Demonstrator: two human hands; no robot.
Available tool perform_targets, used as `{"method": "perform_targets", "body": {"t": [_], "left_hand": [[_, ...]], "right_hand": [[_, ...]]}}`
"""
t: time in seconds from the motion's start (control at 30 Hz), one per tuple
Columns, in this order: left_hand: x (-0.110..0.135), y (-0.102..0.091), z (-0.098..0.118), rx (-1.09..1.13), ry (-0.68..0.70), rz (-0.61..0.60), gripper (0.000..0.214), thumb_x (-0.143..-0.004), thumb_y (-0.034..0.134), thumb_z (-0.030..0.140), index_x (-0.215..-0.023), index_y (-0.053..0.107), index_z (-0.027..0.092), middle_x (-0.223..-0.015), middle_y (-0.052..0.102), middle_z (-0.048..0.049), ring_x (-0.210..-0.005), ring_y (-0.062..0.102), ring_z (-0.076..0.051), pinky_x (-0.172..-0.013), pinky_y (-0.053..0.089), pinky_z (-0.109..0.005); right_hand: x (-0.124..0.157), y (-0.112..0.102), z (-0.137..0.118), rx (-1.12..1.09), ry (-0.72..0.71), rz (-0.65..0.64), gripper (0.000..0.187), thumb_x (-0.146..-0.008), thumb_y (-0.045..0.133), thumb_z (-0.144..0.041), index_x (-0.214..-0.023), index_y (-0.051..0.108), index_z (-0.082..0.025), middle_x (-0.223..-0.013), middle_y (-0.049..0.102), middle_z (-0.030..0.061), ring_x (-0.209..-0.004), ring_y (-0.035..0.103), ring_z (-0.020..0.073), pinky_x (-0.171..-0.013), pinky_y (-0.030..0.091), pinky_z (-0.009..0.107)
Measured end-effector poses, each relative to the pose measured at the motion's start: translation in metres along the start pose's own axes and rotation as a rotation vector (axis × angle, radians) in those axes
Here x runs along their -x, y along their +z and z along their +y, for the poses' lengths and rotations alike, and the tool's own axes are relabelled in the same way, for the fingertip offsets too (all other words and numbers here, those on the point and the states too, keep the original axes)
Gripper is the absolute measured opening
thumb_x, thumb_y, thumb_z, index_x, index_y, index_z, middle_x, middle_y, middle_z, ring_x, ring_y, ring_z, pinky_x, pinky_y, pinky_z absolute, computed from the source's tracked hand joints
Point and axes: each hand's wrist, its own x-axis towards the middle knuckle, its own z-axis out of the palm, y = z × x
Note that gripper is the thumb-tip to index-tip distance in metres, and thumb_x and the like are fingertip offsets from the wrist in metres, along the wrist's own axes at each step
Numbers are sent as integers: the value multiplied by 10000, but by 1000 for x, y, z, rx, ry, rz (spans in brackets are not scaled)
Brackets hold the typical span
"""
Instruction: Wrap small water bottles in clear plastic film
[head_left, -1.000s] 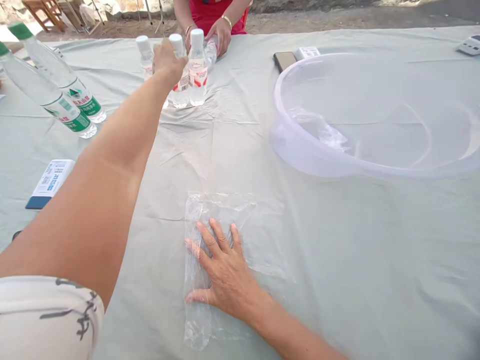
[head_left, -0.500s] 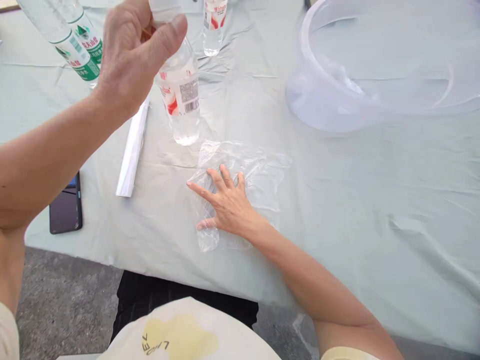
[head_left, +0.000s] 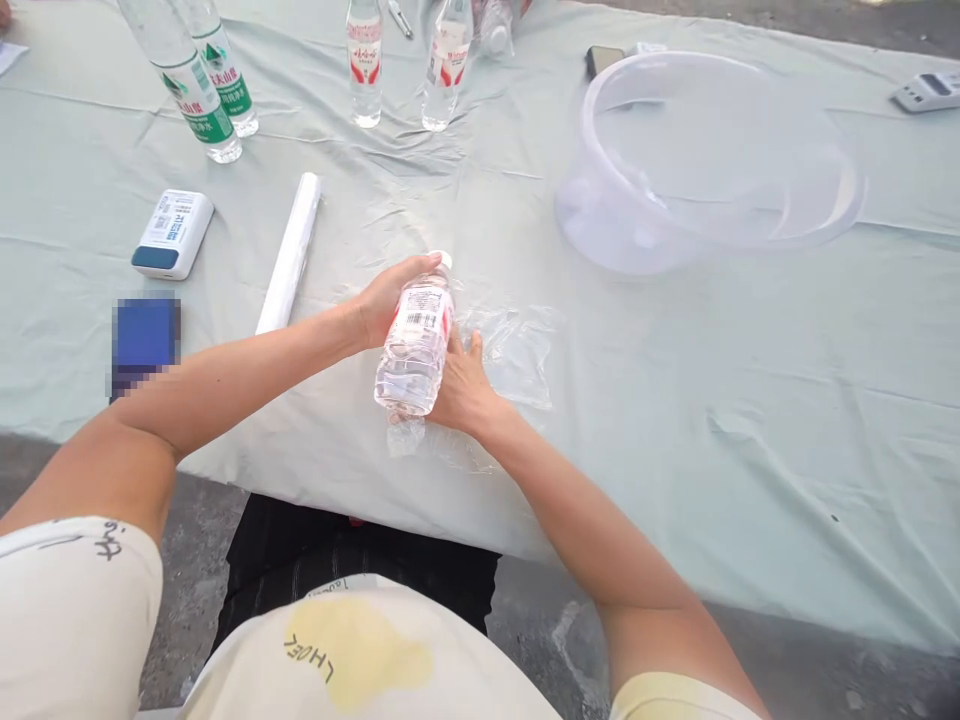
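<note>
My left hand [head_left: 380, 298] is closed around the upper part of a clear water bottle [head_left: 412, 350] with a white cap and a red-and-white label. The bottle leans, its base toward me, over a thin clear plastic bag [head_left: 521, 350] spread on the table. My right hand [head_left: 466, 388] rests on this bag, just behind and right of the bottle. Its visible fingers are stretched out, while the bottle hides the others. Whether the bottle's base touches the bag cannot be made out.
A white roll [head_left: 289, 255] lies left of the bottle, near a white-and-blue device [head_left: 174, 235] and a pixelated blue item [head_left: 145, 335]. Green-labelled bottles [head_left: 199, 100] and red-labelled bottles [head_left: 365, 65] stand farther back. A large translucent basin [head_left: 622, 235] sits right on the cloth-covered table [head_left: 637, 480].
My left hand has brought the water bottle down and toward me, from above the table to over the plastic bag. My right hand stays on the bag. The view has shifted.
</note>
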Motion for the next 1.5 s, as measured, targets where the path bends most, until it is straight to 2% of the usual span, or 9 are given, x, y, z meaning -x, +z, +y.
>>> {"method": "perform_targets", "body": {"t": [0.1, 0.33, 0.5, 0.73, 0.93, 1.03, 1.2, 1.37, 1.5], "left_hand": [[0, -18, -14, 63, 0, -12, 444, -813, 552, 663, -727, 470, 235, -737, 621, -46, -858, 701, -249, -764, 579, -421], [-1, -34, -12, 5, -20, 14, 505, -787, 605, 714, -789, 531, 214, -885, 674, -94, -869, 702, -277, -784, 563, -480], [-10, -30, -15, 55, -55, -63, 383, -864, 622, 548, -724, 526, 206, -760, 586, -54, -679, 631, -202, -758, 554, -463], [-22, -31, -18, -151, -64, -42, 379, -849, 634, 515, -647, 547, 205, -754, 588, -58, -745, 630, -217, -770, 513, -410], [-18, -28, -17, -447, -73, 33, 357, -824, 643, 537, -698, 586, 208, -791, 623, -73, -814, 628, -251, -800, 453, -426], [-14, -28, -14, -517, -43, 37, 423, -836, 632, 539, -614, 479, 213, -716, 539, -55, -781, 611, -250, -785, 433, -426], [-5, -26, -14, -599, 29, 78, 542, -841, 628, 538, -540, 295, 232, -585, 321, -7, -707, 563, -235, -743, 416, -392], [-12, -38, -17, -675, 192, 199, 239, -918, 479, 383, -845, 628, 210, -840, 646, -30, -874, 607, -213, -803, 442, -334], [-27, -60, -20, -794, 218, 181, 323, -872, 423, 175, -1018, 711, 188, -1123, 724, -41, -1065, 634, -200, -934, 461, -309]], "right_hand": [[0, -7, -2, -25, 45, -152, 1081, -726, 696, -754, -1609, 295, -278, -1676, 134, 221, -1489, 101, 578, -1058, 175, 832], [14, -15, -10, 25, 16, -62, 1040, -758, 742, -663, -1607, 275, -286, -1685, 107, 220, -1541, 67, 493, -1118, 71, 798], [44, -17, -33, 62, -98, -65, 830, -868, 676, -561, -1567, 385, -221, -1656, 236, 219, -1539, 140, 463, -1146, 107, 765], [78, 1, -61, 29, -151, -101, 747, -837, 574, -738, -1504, 479, -416, -1529, 419, 222, -1481, 272, 513, -1095, 218, 764], [91, -2, -60, 15, -109, -85, 673, -832, 604, -708, -1433, 573, -407, -1563, 399, 215, -1485, 279, 515, -1095, 242, 757], [95, -16, -49, -17, -127, -52, 623, -861, 577, -703, -1362, 648, -338, -1547, 449, 197, -1477, 329, 479, -1106, 264, 745], [78, -37, -32, -216, 43, 160, 561, -1011, 400, -598, -1338, 639, -209, -1360, 648, 140, -1239, 629, 268, -1054, 499, 454], [42, -34, -40, -318, 220, 182, 684, -979, 381, -685, -1518, 465, -273, -1355, 603, 127, -936, 694, 207, -670, 567, 301], [21, -27, -49, -272, 341, 58, 736, -893, 492, -752, -1520, 466, -368, -1158, 614, 103, -691, 607, 150, -572, 464, 267]]}}
